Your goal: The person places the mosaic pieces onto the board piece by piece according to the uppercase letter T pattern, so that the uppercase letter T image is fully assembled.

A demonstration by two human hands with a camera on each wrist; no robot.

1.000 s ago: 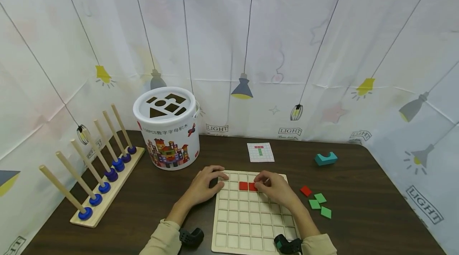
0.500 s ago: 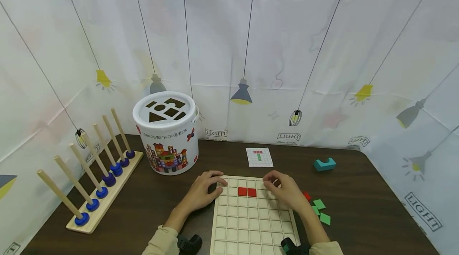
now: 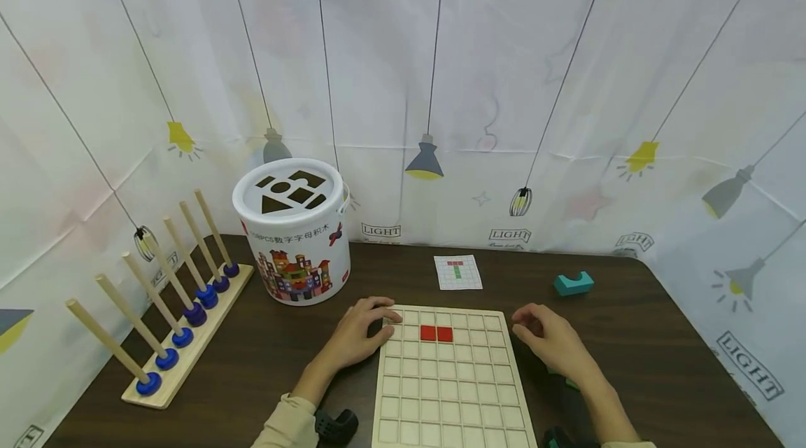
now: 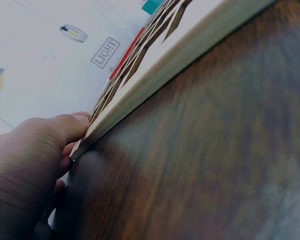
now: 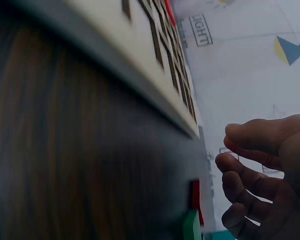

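A wooden grid board (image 3: 450, 392) lies on the dark table with two red square tiles (image 3: 436, 334) side by side in its second row. My left hand (image 3: 355, 332) holds the board's far left corner; in the left wrist view its thumb (image 4: 72, 127) bears on the edge. Off the board's right edge, my right hand (image 3: 557, 343) hovers with loosely bent fingers and nothing in them. In the right wrist view a loose red tile (image 5: 195, 197) and a green tile (image 5: 191, 225) lie near it. The head view shows only slivers of green tile (image 3: 571, 384) past the hand.
Behind the board lies a pattern card (image 3: 458, 273) with a red and green T. A teal arched block (image 3: 574, 284) sits at the back right. At left stand a white bucket (image 3: 299, 252) with a shape-sorter lid and a peg rack (image 3: 170, 371) with blue rings.
My right hand has left the red tile on the board and moved right, over the loose tiles. The left hand has stayed at the board's corner.
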